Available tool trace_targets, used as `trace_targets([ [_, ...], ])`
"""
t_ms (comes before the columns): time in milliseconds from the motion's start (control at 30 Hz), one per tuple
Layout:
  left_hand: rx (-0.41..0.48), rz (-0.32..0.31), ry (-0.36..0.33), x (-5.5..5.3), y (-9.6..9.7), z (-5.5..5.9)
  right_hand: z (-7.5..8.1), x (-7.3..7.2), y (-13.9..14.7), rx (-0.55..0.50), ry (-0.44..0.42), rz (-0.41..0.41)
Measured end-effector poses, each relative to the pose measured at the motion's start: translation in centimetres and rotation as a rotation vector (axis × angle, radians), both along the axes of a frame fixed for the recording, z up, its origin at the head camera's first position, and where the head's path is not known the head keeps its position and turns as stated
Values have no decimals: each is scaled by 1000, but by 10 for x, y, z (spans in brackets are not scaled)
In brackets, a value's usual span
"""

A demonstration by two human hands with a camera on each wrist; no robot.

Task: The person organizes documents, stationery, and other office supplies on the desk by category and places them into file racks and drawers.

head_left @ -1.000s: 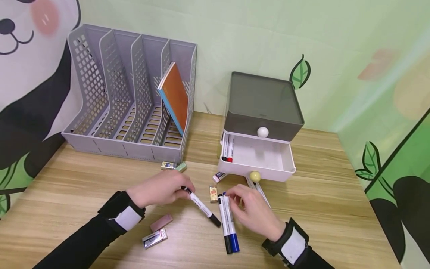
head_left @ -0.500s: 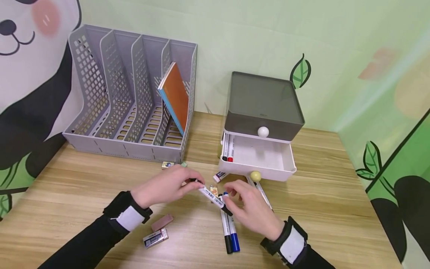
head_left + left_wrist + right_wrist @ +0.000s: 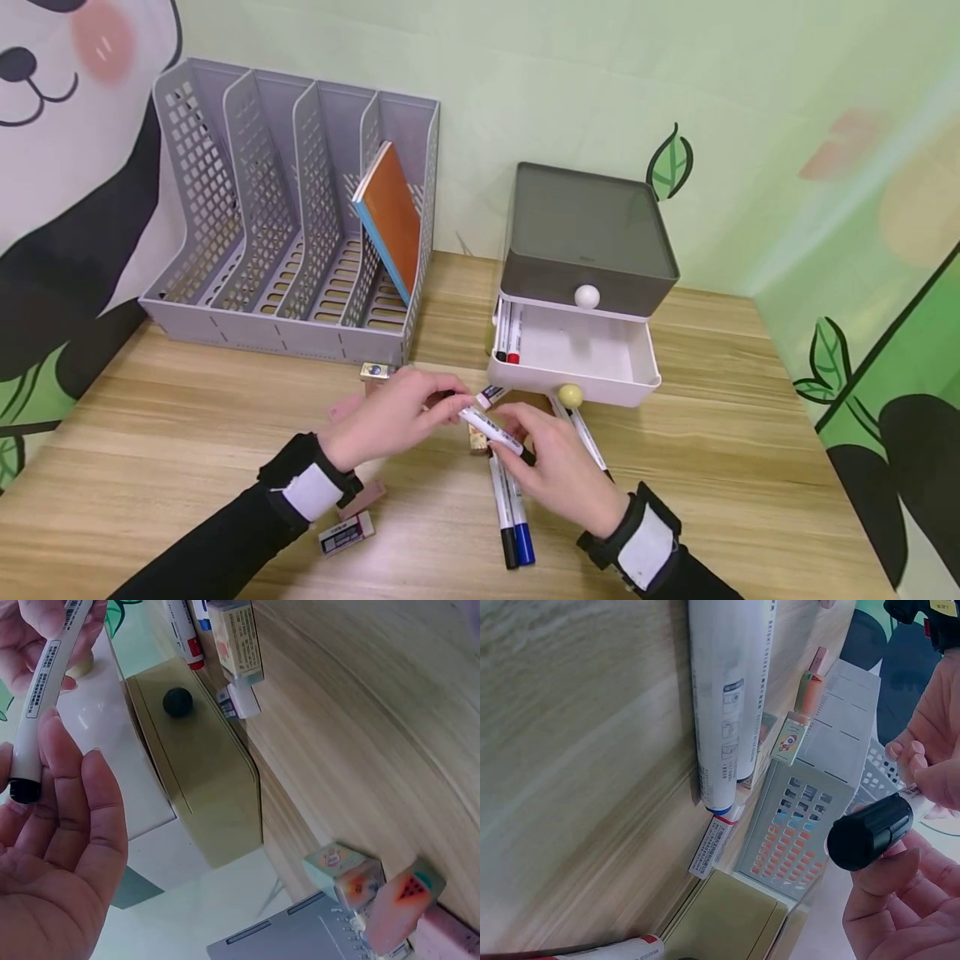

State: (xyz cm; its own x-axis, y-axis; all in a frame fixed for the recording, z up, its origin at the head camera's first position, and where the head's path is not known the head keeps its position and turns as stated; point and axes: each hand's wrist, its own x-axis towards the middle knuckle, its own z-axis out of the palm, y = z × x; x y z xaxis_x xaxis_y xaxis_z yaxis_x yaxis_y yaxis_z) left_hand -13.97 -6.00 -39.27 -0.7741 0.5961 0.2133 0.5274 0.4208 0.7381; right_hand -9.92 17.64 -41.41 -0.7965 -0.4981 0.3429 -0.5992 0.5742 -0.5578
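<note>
A white marker [image 3: 491, 428] with black ends is held between both hands, above the table. My left hand [image 3: 397, 417] pinches its rear end; in the left wrist view that black end [image 3: 26, 789] lies at the fingers. My right hand [image 3: 566, 471] holds the other end, thumb and fingers at the black cap [image 3: 870, 832] in the right wrist view. Below the hands, a black-capped marker [image 3: 503, 517] and a blue-capped marker [image 3: 522, 517] lie side by side on the table. An eraser with a patterned sleeve [image 3: 477, 437] sits just behind them.
Behind stands a drawer box [image 3: 592, 217], its white lower drawer [image 3: 585, 342] pulled out with markers along its left side. More markers [image 3: 588, 437] lie below it. A grey file rack [image 3: 277, 329] with an orange notebook [image 3: 393, 221] stands left. Several erasers [image 3: 347, 533] lie around.
The left hand has lifted the marker and carried it right. The right hand has left the blue-capped marker and now grips the lifted marker's cap end.
</note>
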Motion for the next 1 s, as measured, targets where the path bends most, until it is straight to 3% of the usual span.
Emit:
trace_targets([
  [233,34,-8,14,-4,5,-5,0,2,3,7,2,-14],
  [433,18,59,79,-8,11,-3,-2,3,12,18,34,-31],
  [733,59,209,345,-20,25,5,12,0,31,-102,61,-106],
  [833,25,212,398,-24,32,6,23,-3,36,-126,48,-150],
  [1000,-19,160,436,-30,44,6,40,-11,43,-156,20,-215],
])
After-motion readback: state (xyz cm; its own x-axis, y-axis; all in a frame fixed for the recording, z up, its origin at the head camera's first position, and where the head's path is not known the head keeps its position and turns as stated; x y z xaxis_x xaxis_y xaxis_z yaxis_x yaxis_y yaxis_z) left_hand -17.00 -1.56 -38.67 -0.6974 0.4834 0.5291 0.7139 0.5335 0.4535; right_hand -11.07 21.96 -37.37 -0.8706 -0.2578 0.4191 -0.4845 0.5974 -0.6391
